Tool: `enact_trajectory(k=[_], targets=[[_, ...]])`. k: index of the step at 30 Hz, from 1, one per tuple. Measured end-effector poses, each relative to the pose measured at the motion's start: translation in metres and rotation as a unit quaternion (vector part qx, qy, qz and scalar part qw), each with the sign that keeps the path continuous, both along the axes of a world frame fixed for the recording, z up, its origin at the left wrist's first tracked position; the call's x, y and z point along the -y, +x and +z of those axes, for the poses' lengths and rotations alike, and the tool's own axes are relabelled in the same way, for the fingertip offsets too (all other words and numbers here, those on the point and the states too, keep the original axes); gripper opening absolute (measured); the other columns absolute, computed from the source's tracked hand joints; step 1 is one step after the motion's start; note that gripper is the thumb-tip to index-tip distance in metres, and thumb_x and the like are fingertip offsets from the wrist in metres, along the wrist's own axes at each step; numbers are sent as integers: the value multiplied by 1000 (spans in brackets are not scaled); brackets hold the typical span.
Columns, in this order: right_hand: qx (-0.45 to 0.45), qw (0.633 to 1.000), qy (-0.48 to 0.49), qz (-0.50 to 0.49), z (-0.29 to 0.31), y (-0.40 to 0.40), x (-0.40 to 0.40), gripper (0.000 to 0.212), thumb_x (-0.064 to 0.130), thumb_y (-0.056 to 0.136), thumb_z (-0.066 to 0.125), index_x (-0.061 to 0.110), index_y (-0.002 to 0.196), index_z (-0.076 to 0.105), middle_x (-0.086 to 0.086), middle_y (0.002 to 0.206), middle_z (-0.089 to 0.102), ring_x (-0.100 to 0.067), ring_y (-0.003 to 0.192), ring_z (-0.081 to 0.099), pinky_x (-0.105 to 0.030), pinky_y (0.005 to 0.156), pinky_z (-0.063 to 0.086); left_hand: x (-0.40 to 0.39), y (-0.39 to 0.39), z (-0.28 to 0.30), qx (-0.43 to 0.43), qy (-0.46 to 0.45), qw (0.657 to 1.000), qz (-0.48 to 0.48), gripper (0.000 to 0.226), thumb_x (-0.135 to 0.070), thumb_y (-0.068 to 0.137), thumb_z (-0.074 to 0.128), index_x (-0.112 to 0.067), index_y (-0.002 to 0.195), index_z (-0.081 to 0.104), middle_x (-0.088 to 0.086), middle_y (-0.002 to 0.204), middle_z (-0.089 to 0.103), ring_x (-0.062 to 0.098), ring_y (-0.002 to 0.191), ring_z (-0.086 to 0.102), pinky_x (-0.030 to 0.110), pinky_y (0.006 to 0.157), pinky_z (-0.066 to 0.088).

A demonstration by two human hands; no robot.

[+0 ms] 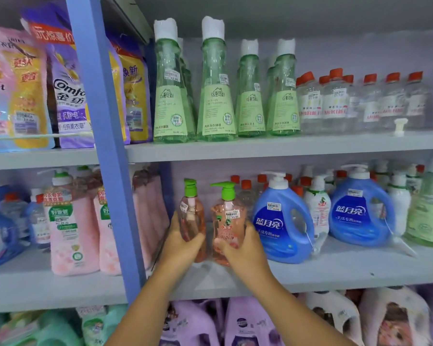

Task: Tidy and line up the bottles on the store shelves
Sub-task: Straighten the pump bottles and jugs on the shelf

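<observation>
Fingers of left hand [183, 242] and right hand [243, 245] around green-pumped pink bottles [226, 221].

Four tall green bottles [216, 83] along the upper shelf's [285, 147] front edge. Two pink pump bottles [226, 221] on the middle shelf [335, 270]. Two blue jugs [283, 221] there as well. Two hands [183, 242]. Red-capped clear bottles [335, 101] too crowded to count.

Grey middle shelf [335, 273], two pink pump bottles [226, 221], blue detergent jugs [283, 221] standing on it
</observation>
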State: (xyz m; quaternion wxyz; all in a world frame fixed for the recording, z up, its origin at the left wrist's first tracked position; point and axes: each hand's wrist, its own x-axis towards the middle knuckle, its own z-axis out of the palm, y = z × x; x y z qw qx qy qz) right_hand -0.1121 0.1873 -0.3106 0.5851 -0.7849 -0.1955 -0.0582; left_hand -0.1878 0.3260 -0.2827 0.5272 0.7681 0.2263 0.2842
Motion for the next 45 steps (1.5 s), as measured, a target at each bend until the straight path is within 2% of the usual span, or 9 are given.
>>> enact_trajectory(k=[6, 12, 15, 22, 28, 31, 34, 37, 45], targets=[[33, 998, -47, 25, 4, 13, 20, 43, 18, 79, 82, 30, 116, 64, 15, 104, 71, 0, 94, 67, -2, 66, 44, -11, 6, -14, -38, 64, 997, 31, 67, -53, 58, 79, -48, 120, 54, -5, 120, 59, 18, 101, 67, 40, 91, 58], [14, 997, -61, 44, 5, 19, 46, 37, 25, 82, 82, 40, 108, 59, 22, 98, 70, 7, 92, 64, -15, 79, 50, 1, 0, -26, 5, 77, 995, 60, 84, -42, 58, 96, -19, 121, 45, -2, 112, 54, 19, 96, 61, 33, 80, 52], [13, 995, -78, 65, 11, 20, 45, 37, 25, 84, 80, 41, 109, 58, 24, 98, 68, 9, 93, 61, -16, 81, 50, 8, 0, -30, 2, 87, 995, 49, 75, -40, 65, 94, -20, 111, 38, -14, 93, 60, 8, 78, 62, 22, 59, 42], [29, 994, -73, 76, 5, 21, 44, 42, 33, 83, 80, 33, 119, 60, 18, 109, 69, -4, 104, 64, -25, 89, 55, 24, 8, -33, 29, 92, 993, 74, 71, -43, 66, 92, -24, 110, 39, -10, 96, 59, 14, 79, 57, 18, 57, 37], [80, 993, -82, 39, 9, 21, 56, 48, 48, 81, 78, 33, 124, 63, 17, 110, 71, -1, 101, 66, -30, 90, 58, 42, -2, -31, 192, 222, 943, 157, 84, -48, 71, 85, -7, 133, 46, 7, 130, 45, 29, 126, 48, 41, 106, 43], [100, 995, -23, -15, 20, 23, 87, 39, 39, 86, 77, 32, 122, 63, 19, 108, 66, 3, 92, 65, -14, 79, 53, 90, 1, -15, 291, 280, 911, 83, 51, -40, 80, 70, -11, 120, 57, -5, 124, 48, 9, 121, 46, 19, 108, 32], [116, 992, 23, -34, 32, 41, 135, 31, 32, 88, 76, 32, 116, 63, 15, 102, 68, 2, 89, 64, -13, 73, 51, 133, 32, -8, 251, 269, 930, -13, 46, -33, 85, 73, -17, 124, 57, -9, 124, 51, 1, 118, 46, 9, 103, 31], [137, 986, 33, -92, 33, 75, 192, 28, 31, 90, 74, 25, 116, 66, 11, 105, 69, -2, 91, 65, -24, 80, 55, 167, 70, -1, 184, 269, 945, -31, 61, -30, 86, 78, -15, 138, 48, -2, 134, 48, 13, 125, 44, 24, 106, 37], [93, 984, -47, -142, 27, 181, 310, 66, 43, 83, 78, 21, 140, 53, -8, 130, 55, -25, 115, 60, -42, 96, 52, 192, 138, 24, 31, 250, 960, 123, 105, -68, 74, 71, -6, 150, 33, 20, 143, 45, 43, 132, 45, 53, 104, 45]])
